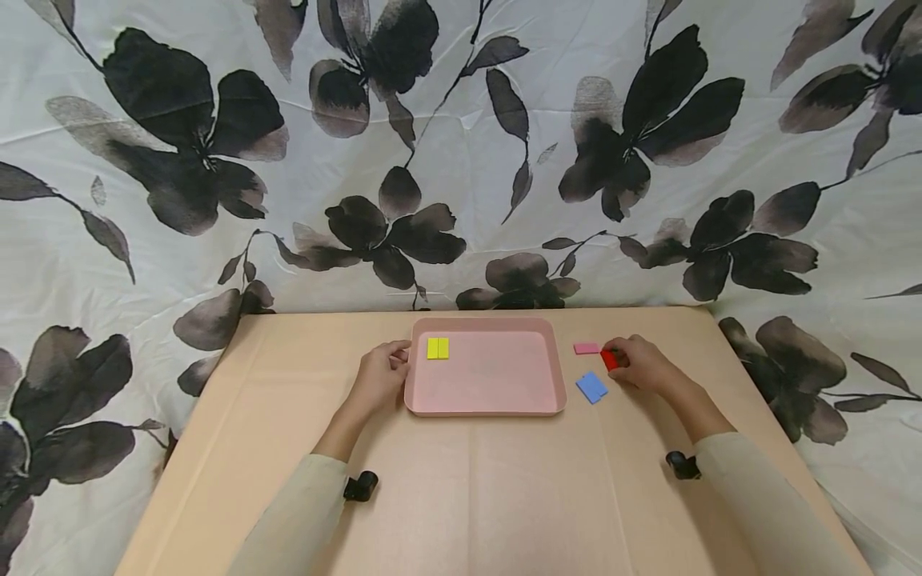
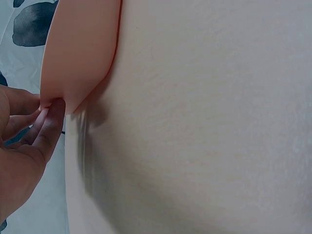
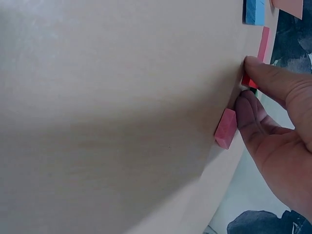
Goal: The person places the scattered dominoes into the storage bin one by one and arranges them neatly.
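Pink tray: a smooth, rounded-corner rectangular tray (image 1: 490, 388), plastic by its look, lies on the pale tan desk (image 1: 432, 504).
Yellow blocks: two small bright yellow rectangular blocks (image 1: 432, 349) sit side by side inside the tray, toward its far left corner.
Left hand: the left hand (image 1: 380, 373) is at the tray's left side, its fingers pinching the rim.
Red block: a small bright red block (image 1: 609, 361) is right of the tray, pinched between the fingers of the right hand (image 1: 643, 366); whether it is lifted is unclear.
Other blocks: a flat pink block (image 1: 587, 349) and a blue block (image 1: 592, 387) lie just right of the tray; a reddish-pink block (image 3: 225, 129) is farther right, beside the right fingers.
Good handling: a light, square pinch should spare the neighbouring blocks; the left hand should steady the tray without tipping it.
Writing: none readable.
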Demonstrator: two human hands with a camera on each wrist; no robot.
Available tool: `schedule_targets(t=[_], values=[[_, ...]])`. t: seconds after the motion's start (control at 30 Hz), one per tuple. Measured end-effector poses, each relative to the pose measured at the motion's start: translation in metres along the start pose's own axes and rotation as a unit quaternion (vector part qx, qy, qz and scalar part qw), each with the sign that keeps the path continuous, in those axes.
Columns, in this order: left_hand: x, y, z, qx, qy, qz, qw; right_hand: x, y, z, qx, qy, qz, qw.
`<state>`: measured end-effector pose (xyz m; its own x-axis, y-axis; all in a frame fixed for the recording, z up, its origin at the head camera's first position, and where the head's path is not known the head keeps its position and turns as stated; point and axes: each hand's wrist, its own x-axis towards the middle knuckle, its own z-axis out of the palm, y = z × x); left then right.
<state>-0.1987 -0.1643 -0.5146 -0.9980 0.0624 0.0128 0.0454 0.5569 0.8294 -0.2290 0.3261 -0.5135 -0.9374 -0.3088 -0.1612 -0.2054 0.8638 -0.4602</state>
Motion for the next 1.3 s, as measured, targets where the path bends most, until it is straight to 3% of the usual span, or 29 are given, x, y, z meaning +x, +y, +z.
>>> schedule_targets(t=[0.37,0.6,0.87,1.3], values=[[0.005,-0.002,-0.003,0.001,-0.003,0.001,1.0000,-0.005,-0.010,-0.003,0.017,0.016,0.024,0.999],[0.007,-0.002,-0.005,0.002,-0.008,-0.002,1.0000,-0.002,-0.031,-0.004,0.046,0.044,0.056,0.996],[0.009,-0.002,-0.006,0.002,-0.012,-0.001,0.9999,0.007,-0.052,-0.004,0.074,0.087,0.026,0.993],[0.015,-0.002,-0.008,0.004,-0.011,0.003,0.9999,0.024,-0.091,-0.004,0.091,0.090,-0.020,0.992]])
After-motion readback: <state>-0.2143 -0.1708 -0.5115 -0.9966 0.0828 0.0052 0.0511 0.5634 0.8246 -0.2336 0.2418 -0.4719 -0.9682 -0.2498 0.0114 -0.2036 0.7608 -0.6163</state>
